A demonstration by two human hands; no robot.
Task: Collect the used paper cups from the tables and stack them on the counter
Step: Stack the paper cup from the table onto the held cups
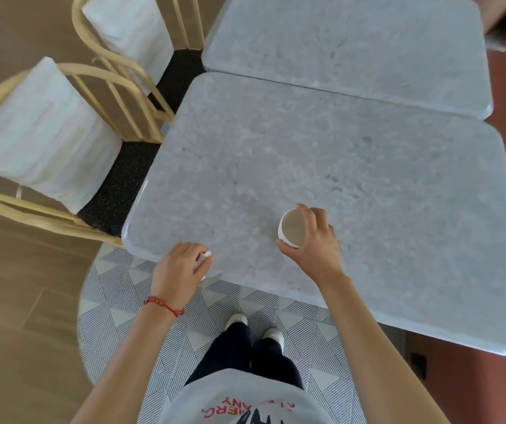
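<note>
- The white paper cup [291, 229] sits near the front edge of the near grey stone-look tabletop [322, 166]; its mouth faces the camera and the inside looks pale beige. Whether any liquid remains in it cannot be told.
- Its rolled rim is white and round, with no crush showing, and only a sliver of the outer wall shows at the lower left.
- The right hand [317, 240] grips this cup, fingers curled round its far side and thumb against the near side.
- The left hand [181, 272] is over the table's front corner, its fingers curled round a small white object [205, 258], mostly hidden; whether it is another cup cannot be told.
- A red cord bracelet [164, 306] circles the left wrist.
- A second grey tabletop [352, 47] butts against the far edge of the first.
- Two cream metal-frame chairs with pale cushions [43, 139] stand to the left.
- A round grey-and-white patterned rug [117, 301] lies beneath the person's white shoes [271, 333].
</note>
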